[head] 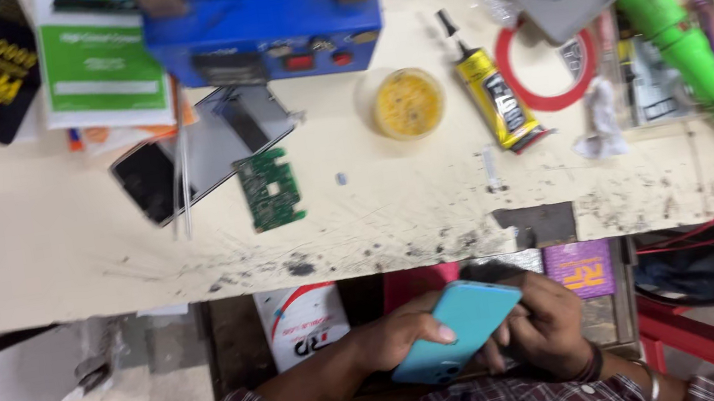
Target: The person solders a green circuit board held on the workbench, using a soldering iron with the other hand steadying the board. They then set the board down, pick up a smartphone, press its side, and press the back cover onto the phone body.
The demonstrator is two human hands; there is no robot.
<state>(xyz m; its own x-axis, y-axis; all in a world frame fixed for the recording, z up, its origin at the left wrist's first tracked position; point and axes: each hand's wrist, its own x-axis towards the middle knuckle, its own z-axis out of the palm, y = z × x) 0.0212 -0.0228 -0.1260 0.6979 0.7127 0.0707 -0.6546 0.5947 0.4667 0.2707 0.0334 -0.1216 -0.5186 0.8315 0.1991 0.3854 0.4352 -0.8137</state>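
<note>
Fingers (436, 334) of my left hand (395, 335) and right hand (546, 323) clasp a turquoise phone (459, 330) below the bench (31, 265) edge, back up, steadied from both sides; a green circuit board (270, 189) and opened phone (201, 152) lie above.

On the scuffed cream worktop (31, 265) lie a green circuit board (270, 188), an opened phone (183, 155), a round yellow tub (407, 103) and a yellow glue tube (499, 99) — with a blue machine (257, 19), red tape ring (543, 67) and green tool (676, 30) behind.
</note>
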